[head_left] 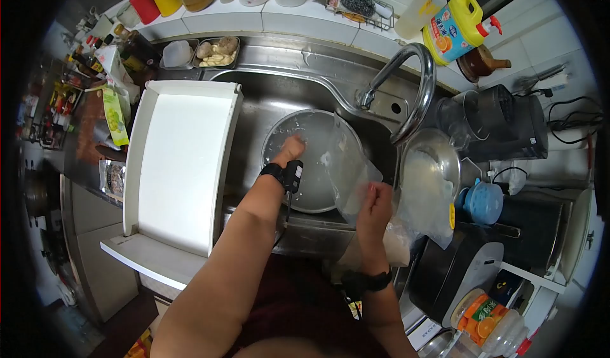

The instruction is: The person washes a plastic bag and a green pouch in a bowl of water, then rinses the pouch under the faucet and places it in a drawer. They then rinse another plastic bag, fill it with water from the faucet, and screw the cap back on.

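A round metal basin (311, 200) of cloudy water stands in the steel sink (254, 97). My left hand (292, 149) is over the basin's left part, its fingers at the water; what they hold, if anything, is hidden. At the basin's right edge my right hand (376, 204) is raised and blurred, next to a clear plastic bag (348, 174) that hangs over the rim. Its fingers look bent, but the blur hides whether they grip the bag. Each wrist wears a black band.
A white drawer-like tray (184, 167) lies left of the sink. The curved faucet (429, 78) arches over the back right. A metal bowl (454, 161) with a plastic bag stands to the right. Bottles and tubs line the back ledge.
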Demonstrator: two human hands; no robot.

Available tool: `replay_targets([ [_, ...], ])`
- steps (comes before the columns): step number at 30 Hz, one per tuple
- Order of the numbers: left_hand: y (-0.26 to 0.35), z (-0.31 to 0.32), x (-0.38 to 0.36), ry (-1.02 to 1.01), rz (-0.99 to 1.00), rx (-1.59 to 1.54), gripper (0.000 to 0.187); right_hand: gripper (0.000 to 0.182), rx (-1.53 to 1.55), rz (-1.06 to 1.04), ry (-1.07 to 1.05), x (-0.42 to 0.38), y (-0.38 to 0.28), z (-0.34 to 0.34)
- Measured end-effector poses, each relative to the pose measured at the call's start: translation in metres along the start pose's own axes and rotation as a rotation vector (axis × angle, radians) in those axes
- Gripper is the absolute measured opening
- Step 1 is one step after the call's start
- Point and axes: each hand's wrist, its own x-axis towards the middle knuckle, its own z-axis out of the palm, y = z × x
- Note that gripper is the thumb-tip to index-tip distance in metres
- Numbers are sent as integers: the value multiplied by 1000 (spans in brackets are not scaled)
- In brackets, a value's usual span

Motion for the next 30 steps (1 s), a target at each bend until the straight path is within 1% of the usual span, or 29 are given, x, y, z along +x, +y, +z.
replay_targets([
  [1, -4, 2, 1, -38, -4, 7, 40, 14, -14, 7, -10, 0, 2, 0],
  [4, -2, 16, -15, 53, -109, -180, 35, 13, 28, 8, 16, 1, 1, 0],
  [7, 27, 17, -48, -124, -301, -799, 29, 14, 88, 17, 34, 0, -5, -3],
  [9, 26, 23, -57, -377, -272, -1353, 24, 14, 149, 36, 51, -3, -7, -5],
  [10, 45, 16, -73, -395, -331, -1418, 25, 14, 178, 44, 60, -4, -8, -5],
  [11, 81, -2, -99, -415, -390, -1482, 27, 14, 225, 54, 66, -7, -7, -4],
  [12, 103, -13, -116, -437, -449, -1544, 28, 14, 271, 63, 74, -9, -5, -2],
  [13, 97, -6, -111, -395, -402, -1589, 29, 14, 317, 72, 82, -11, -1, 0],
  [15, 82, 9, -98, -315, -311, -1674, 32, 15, 239, 112, 33, -19, 22, 8],
  [16, 83, 3, -99, -195, -264, -1584, 31, 15, 201, 133, 11, -22, 32, 11],
  [18, 86, -14, -100, 40, -170, -1395, 29, 20, 60, 255, -153, -29, 46, 12],
  [19, 88, -24, -101, 68, -42, -1308, 29, 22, -7, 315, -235, -31, 50, 13],
  [21, 96, -44, -102, 122, 209, -1121, 28, 25, -449, 216, -488, -32, 62, 9],
  [22, 109, -56, -109, 160, 269, -1040, 27, 26, -669, 163, -613, -32, 60, 7],
  [23, 117, -61, -112, 126, 335, -914, 27, 26, -639, 175, -595, -30, 57, 7],
  [25, 133, -64, -115, 59, 459, -660, 27, 27, -582, 198, -560, -11, 30, -1],
  [26, 143, -62, -121, 105, 557, -509, 27, 26, -498, 164, -476, -2, 21, -1],
  [28, 161, -54, -129, 98, 512, -355, 26, 26, -330, 97, -305, 20, 7, 5],
  [29, 170, -52, -132, 96, 489, -277, 25, 25, -197, 0, -188, 32, 13, 16],
  [30, 189, -60, -146, 133, 445, -131, 27, 25, -66, -94, -68, 45, 24, 28],
])
